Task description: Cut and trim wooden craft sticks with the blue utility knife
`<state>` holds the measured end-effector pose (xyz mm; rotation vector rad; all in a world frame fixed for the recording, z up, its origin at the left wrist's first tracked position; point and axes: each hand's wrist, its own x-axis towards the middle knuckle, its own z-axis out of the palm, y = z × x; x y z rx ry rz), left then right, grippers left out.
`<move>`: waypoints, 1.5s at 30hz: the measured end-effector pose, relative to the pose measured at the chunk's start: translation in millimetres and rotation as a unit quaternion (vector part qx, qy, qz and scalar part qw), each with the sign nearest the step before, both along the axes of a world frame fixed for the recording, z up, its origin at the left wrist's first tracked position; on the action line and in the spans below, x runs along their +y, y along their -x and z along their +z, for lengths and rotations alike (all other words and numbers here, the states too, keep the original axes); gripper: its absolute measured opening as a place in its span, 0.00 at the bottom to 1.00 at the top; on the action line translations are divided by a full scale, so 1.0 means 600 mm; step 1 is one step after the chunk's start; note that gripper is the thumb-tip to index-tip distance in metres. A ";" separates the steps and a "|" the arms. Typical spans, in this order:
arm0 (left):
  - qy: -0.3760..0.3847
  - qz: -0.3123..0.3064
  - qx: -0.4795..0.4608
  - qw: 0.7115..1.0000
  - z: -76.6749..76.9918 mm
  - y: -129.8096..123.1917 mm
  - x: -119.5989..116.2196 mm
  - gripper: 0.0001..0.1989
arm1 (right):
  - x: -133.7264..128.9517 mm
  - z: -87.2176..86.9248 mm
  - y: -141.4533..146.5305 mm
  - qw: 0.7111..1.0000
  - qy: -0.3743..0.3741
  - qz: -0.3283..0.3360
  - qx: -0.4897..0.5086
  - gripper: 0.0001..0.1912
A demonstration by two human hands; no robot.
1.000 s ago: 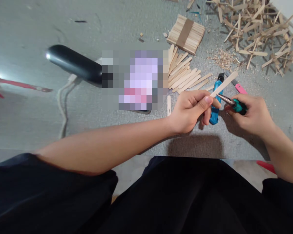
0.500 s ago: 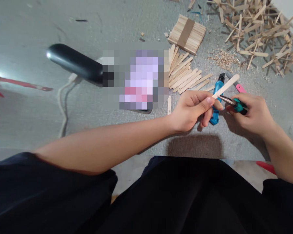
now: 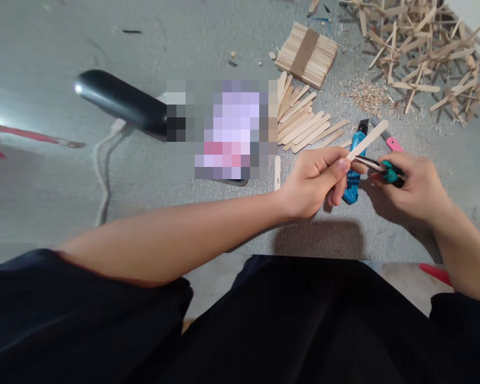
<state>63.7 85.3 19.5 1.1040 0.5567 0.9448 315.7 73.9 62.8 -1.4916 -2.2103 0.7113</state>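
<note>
My left hand (image 3: 324, 178) pinches a wooden craft stick (image 3: 370, 140) between thumb and fingers, its free end pointing up and right. My right hand (image 3: 418, 184) is closed round the green and black handles of pliers (image 3: 391, 172). Their metal jaws meet the edge of the stick close to my left fingertips; whether they bite into it I cannot tell. Under the stick and my left fingers lies a blue utility knife (image 3: 352, 184), partly covered. Just behind my right hand is a pink-handled cutter (image 3: 394, 143).
Loose craft sticks (image 3: 304, 120) fan out beside a banded bundle of sticks (image 3: 307, 55). Wood shavings (image 3: 368, 96) and a heap of joined sticks (image 3: 428, 48) are at the far right. A blurred-out phone (image 3: 232, 128), a black device (image 3: 122, 101) and its cable (image 3: 100, 170) lie left.
The stick's free end has shifted very slightly left and up. Both hands keep their hold, and the pliers stay against the stick.
</note>
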 end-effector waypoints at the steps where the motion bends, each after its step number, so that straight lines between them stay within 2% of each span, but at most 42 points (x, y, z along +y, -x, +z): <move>1: 0.000 -0.004 -0.001 1.000 0.000 0.000 0.001 0.29 | 0.000 0.000 0.001 1.000 -0.001 -0.003 0.003 0.08; 8: -0.009 -0.027 -0.023 0.999 -0.004 0.000 0.007 0.27 | -0.001 0.010 0.006 0.999 0.034 -0.003 0.007 0.09; 16: -0.049 0.007 0.023 0.999 -0.006 -0.001 -0.001 0.28 | -0.006 0.001 0.007 0.999 -0.002 -0.017 -0.030 0.07; 21: -0.067 0.024 0.045 0.996 -0.010 -0.001 -0.002 0.28 | -0.014 0.003 0.011 0.999 -0.008 -0.029 -0.036 0.12; 25: -0.041 0.027 0.028 0.998 -0.011 -0.002 -0.001 0.28 | -0.017 0.008 0.010 0.998 -0.014 -0.040 -0.049 0.14; 28: 0.000 0.000 -0.002 1.000 -0.006 -0.002 0.001 0.28 | -0.013 0.007 0.005 0.998 -0.022 -0.033 -0.049 0.13; 33: 0.046 -0.033 -0.036 0.998 0.004 -0.003 0.005 0.28 | -0.002 -0.009 -0.003 0.998 -0.053 -0.025 -0.039 0.09; 45: 0.088 -0.033 -0.043 0.995 0.007 -0.006 0.002 0.25 | 0.013 -0.042 -0.018 0.974 -0.179 -0.068 -0.118 0.13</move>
